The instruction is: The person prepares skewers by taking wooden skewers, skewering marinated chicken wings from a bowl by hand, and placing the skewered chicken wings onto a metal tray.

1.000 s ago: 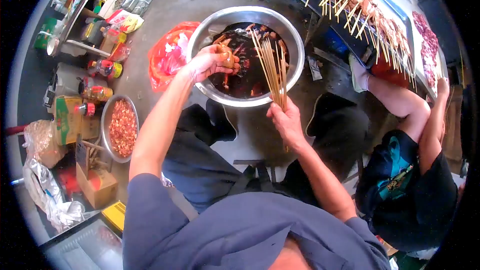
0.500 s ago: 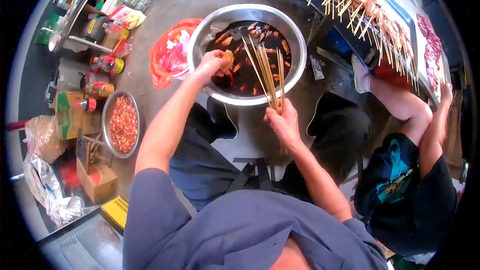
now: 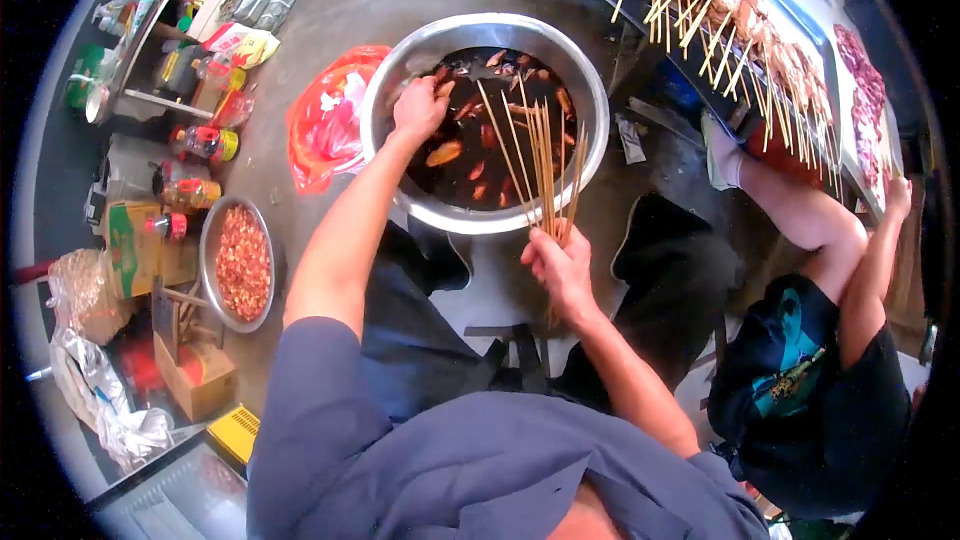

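Note:
A wide metal basin (image 3: 377, 155) stands before my knees, holding dark liquid with brown pieces that look like meat. My left hand (image 3: 420, 108) is over its left side, fingers curled near the liquid. A brownish bit shows at the fingertips; its kind is unclear. Just below that hand floats a larger orange-brown piece (image 3: 444, 153). In my right hand (image 3: 562, 265), closed at the basin's near rim, is a bundle of thin wooden skewers (image 3: 545, 165). They fan out upward over the liquid, and their lower ends poke out under the hand.
A red plastic bag (image 3: 325, 125) lies left of the basin. Further left are a bowl of chopped reddish bits (image 3: 243, 262), bottles (image 3: 205, 143) and cardboard boxes (image 3: 195, 370). At right, a tray (image 3: 625, 5) holds skewered meat (image 3: 735, 5); another person's arm (image 3: 875, 270) rests beside it.
My left hand has moved up and left across the basin, and the orange-brown piece it held now appears to float in the liquid. My right hand, lower now, still grips the skewers, which are spread wider.

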A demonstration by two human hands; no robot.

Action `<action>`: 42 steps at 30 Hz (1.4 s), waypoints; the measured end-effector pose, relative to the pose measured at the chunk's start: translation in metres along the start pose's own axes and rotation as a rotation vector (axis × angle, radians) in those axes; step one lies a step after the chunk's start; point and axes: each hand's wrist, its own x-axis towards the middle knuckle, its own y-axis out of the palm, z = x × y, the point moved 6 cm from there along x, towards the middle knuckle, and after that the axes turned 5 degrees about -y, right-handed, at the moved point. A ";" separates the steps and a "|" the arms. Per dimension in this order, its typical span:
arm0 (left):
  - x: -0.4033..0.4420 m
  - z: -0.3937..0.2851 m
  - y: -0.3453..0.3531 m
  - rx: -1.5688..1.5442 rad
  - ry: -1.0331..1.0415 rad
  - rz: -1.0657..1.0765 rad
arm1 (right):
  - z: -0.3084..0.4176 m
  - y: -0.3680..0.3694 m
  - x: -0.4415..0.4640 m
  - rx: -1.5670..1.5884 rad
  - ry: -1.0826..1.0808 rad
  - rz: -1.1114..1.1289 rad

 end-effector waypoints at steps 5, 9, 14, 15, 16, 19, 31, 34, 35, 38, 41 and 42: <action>0.009 0.020 0.037 0.071 -0.085 0.266 | -0.008 -0.001 0.005 0.053 -0.001 -0.016; -0.005 0.014 0.046 0.035 -0.025 0.369 | -0.007 -0.003 0.005 -0.041 -0.015 -0.032; -0.023 0.017 0.036 -0.393 -0.260 0.507 | -0.009 -0.006 0.006 -0.045 -0.063 -0.050; -0.024 0.020 0.038 -0.633 -0.353 0.551 | -0.009 -0.006 0.005 -0.041 -0.064 -0.050; -0.022 0.020 0.035 -0.786 -0.324 0.478 | -0.009 -0.005 0.005 -0.039 -0.062 -0.046; -0.028 0.001 0.022 -1.184 -0.491 0.622 | -0.009 -0.001 0.006 -0.039 -0.077 -0.036; -0.045 -0.030 -0.005 -1.388 -0.568 0.609 | -0.010 -0.001 0.001 0.003 -0.096 0.007; -0.051 -0.024 -0.009 -1.380 -0.620 0.750 | -0.009 -0.002 0.001 -0.009 -0.095 0.004; -0.053 -0.023 -0.009 -1.380 -0.622 0.748 | -0.009 -0.001 0.000 -0.018 -0.090 0.000; -0.054 -0.020 -0.010 -1.324 -0.564 0.718 | -0.013 0.000 0.001 -0.011 -0.070 0.025; -0.059 -0.026 -0.009 -1.472 -0.529 0.760 | -0.017 0.003 0.002 -0.037 -0.104 0.037; -0.062 -0.030 -0.013 -1.473 -0.518 0.763 | -0.019 0.003 0.002 -0.040 -0.101 0.036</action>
